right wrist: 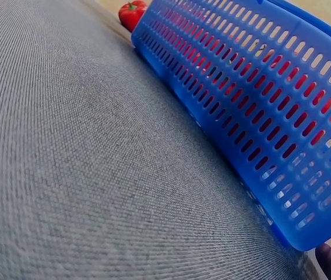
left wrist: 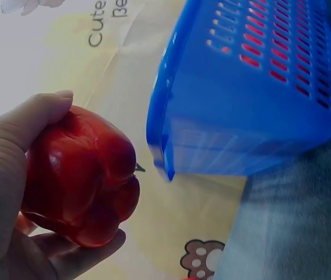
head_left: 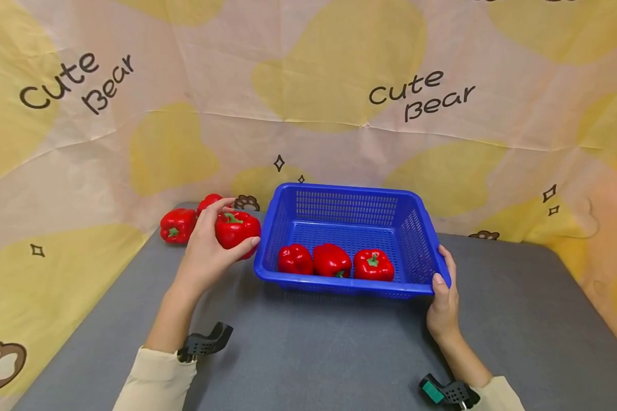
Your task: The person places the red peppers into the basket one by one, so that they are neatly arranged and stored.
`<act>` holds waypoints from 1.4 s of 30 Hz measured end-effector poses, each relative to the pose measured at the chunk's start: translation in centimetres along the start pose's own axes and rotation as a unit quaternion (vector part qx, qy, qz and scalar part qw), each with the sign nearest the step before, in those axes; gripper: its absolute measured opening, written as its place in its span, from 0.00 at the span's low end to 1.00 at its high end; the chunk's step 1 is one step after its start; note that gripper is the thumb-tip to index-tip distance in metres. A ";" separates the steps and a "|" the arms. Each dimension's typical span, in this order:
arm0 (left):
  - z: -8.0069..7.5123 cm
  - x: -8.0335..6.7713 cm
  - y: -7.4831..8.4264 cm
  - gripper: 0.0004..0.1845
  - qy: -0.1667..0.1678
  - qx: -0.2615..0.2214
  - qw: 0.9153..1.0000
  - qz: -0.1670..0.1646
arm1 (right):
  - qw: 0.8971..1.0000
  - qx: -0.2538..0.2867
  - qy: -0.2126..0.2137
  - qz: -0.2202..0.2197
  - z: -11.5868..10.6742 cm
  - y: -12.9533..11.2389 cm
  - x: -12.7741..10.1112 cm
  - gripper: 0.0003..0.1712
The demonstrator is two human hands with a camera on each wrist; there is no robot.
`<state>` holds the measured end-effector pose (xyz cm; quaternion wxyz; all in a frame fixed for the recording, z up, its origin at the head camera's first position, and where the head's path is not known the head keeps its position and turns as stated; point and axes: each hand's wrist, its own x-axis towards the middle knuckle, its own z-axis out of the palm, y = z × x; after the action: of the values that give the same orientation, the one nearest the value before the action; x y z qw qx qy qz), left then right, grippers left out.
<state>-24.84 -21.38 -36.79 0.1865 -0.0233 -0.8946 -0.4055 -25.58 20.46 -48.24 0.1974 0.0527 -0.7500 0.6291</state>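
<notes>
My left hand (head_left: 205, 248) grips a red bell pepper (head_left: 238, 228) between thumb and fingers, just left of a blue plastic basket (head_left: 339, 290). In the left wrist view that pepper (left wrist: 81, 178) is held off the table, apart from the basket wall (left wrist: 229, 111). My right hand (head_left: 444, 299) holds the basket's near right corner, thumb on the rim and fingers along the outside. Inside the basket, three red bell peppers lie in a row along the near wall: one at left (head_left: 295, 260), one in the middle (head_left: 332, 260), one at right (head_left: 373, 265).
Behind my left hand, two more red bell peppers, a nearer one (head_left: 177, 226) and a partly hidden one (head_left: 209, 202), sit at the table's far left. A grey cloth covers the table (head_left: 313, 348). A printed curtain (head_left: 329, 85) hangs right behind it.
</notes>
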 end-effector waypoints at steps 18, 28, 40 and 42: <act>3.4 3.0 2.5 0.34 0.007 -0.079 0.996 0.049 | 1.000 0.008 0.001 -0.010 0.3 0.2 -0.2 0.34; 4.6 5.0 3.5 0.33 -0.055 -0.189 0.980 0.010 | 1.000 0.012 0.000 -0.008 0.2 0.0 -0.1 0.34; 7.3 6.8 3.4 0.40 -0.116 -0.206 0.972 -0.008 | 1.000 0.011 0.005 -0.015 0.0 0.1 0.1 0.34; 7.9 7.0 3.4 0.47 -0.131 -0.185 0.974 0.000 | 1.000 0.009 0.006 -0.013 0.0 0.1 0.1 0.34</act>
<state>-33.18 -14.05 -36.65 0.0602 -0.1106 -0.8205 -0.5576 -25.65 20.47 -48.26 0.2096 0.0605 -0.7421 0.6338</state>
